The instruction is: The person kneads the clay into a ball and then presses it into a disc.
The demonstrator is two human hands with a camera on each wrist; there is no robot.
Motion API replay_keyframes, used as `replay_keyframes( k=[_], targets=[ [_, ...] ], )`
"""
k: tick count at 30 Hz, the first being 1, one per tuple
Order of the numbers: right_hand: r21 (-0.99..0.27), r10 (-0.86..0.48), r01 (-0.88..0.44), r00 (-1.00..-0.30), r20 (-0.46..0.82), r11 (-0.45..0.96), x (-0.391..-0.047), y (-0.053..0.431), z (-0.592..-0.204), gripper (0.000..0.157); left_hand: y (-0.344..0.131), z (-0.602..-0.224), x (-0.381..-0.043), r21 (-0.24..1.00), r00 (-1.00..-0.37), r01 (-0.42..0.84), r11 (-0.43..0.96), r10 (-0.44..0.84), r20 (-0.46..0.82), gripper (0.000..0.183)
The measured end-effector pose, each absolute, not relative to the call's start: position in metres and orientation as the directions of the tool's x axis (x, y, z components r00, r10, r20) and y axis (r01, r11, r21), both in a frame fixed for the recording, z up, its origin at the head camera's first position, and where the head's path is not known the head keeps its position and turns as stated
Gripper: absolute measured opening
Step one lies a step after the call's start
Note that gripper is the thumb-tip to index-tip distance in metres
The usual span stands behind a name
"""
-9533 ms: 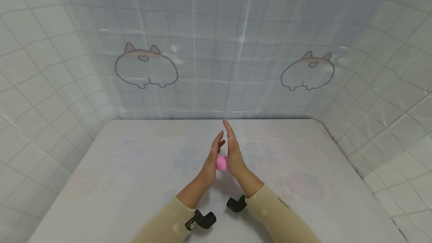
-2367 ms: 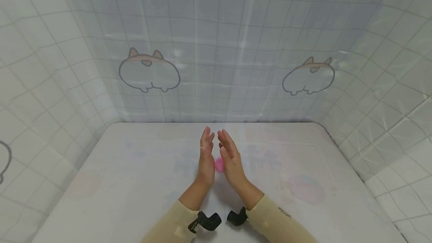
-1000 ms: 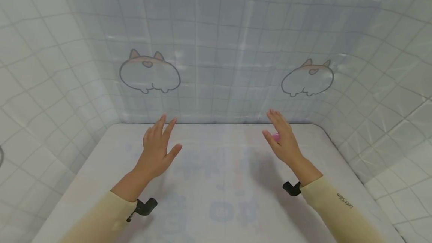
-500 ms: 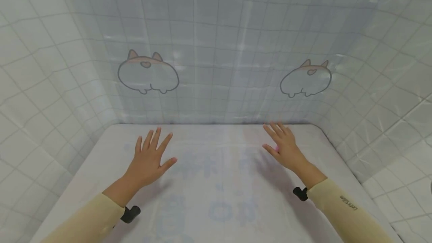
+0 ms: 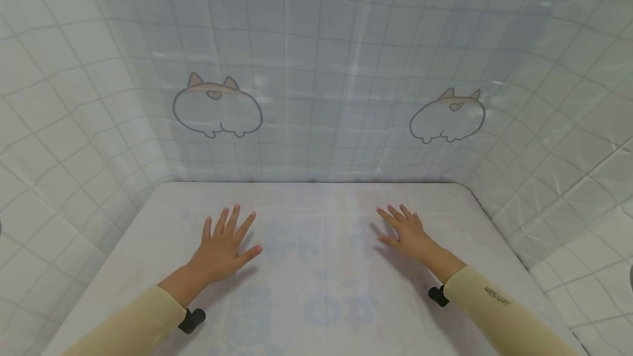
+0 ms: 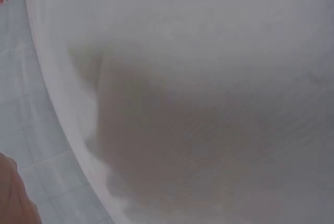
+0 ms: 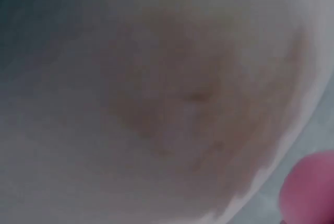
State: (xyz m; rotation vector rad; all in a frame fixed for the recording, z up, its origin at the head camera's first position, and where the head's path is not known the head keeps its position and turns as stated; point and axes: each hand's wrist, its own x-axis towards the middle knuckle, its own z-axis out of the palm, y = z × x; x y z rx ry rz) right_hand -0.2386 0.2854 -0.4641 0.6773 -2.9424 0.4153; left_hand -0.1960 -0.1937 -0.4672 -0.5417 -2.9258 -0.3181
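My left hand (image 5: 217,254) is over the left part of the white-covered table (image 5: 316,268), palm down, its fingers straight and spread. It holds nothing that I can see, and its shadow falls beside it. My right hand (image 5: 407,238) is palm down over the right part of the table, fingers spread and nearly straight. A smooth pink ball (image 7: 310,190) shows at the lower right edge of the right wrist view, by the palm. In the head view the right hand hides that ball. How the ball stays there I cannot tell.
A tile-patterned sheet (image 5: 321,98) with cartoon outlines rises behind the table's far edge. Similar sheeting stands along both sides. Black wrist mounts (image 5: 192,321) stick out at both beige sleeves. Faint lettering is printed on the table cover.
Earlier the palms faced each other with the pink ball between them. The hands have since moved apart and turned palm down, lowering toward the table; the ball went with the right hand.
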Motion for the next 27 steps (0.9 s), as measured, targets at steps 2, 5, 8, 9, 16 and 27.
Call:
replay_keyframes(
  k=[2,5,8,9,16,27],
  targets=[
    [-0.252,-0.410,-0.427,-0.904,0.120,0.868,-0.239,0.286,-0.467,0.073,-0.192,-0.468,-0.194,0.190,-0.929,0.360,0.913,0.333,0.164,0.084],
    [-0.266,-0.412,-0.416,-0.908,0.075,0.870,-0.239,0.286,-0.470,0.071,-0.193,-0.476,-0.195,0.201,-0.927,0.365,0.909,0.334,0.170,0.084],
    [-0.273,-0.420,-0.415,-0.906,0.043,0.868,-0.240,0.285,-0.472,0.070,-0.194,-0.484,-0.197,0.193,-0.923,0.371,0.908,0.339,0.182,0.084],
    [-0.269,-0.421,-0.414,-0.906,0.034,0.869,-0.241,0.285,-0.473,0.069,-0.195,-0.487,-0.198,0.187,-0.924,0.371,0.910,0.340,0.178,0.085],
    [-0.204,-0.422,-0.418,-0.906,0.027,0.885,-0.244,0.285,-0.482,0.068,-0.191,-0.489,-0.198,0.208,-0.925,0.369,0.906,0.337,0.176,0.084],
    [-0.165,-0.413,-0.408,-0.911,-0.001,0.898,-0.243,0.277,-0.491,0.078,-0.184,-0.486,-0.199,0.227,-0.927,0.372,0.900,0.348,0.139,0.084]
  ],
)
